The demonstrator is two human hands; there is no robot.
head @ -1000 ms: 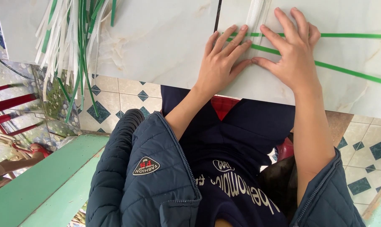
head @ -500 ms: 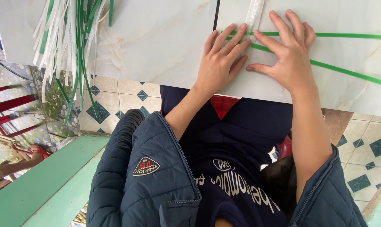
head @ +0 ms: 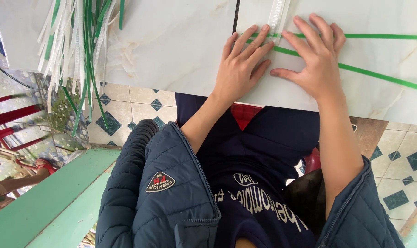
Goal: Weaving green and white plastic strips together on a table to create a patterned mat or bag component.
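Home craft workshop: marble-look slab (head: 171, 41), strap bundle (head: 75, 41), tiled floor (head: 125, 110).

The green strips (head: 383, 76) run off the right edge, their crossing hidden under both hands (head: 282, 64).

A small triangular black-and-red badge (head: 160, 182) sits on the navy jacket sleeve.

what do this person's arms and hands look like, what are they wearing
Both forearms are bare, with the sleeves pushed up. The left hand and right hand wear no gloves, and no rings or watch can be seen. A dark navy quilted jacket with a zip edge and a small triangular chest patch hangs open over a navy top with pale lettering.
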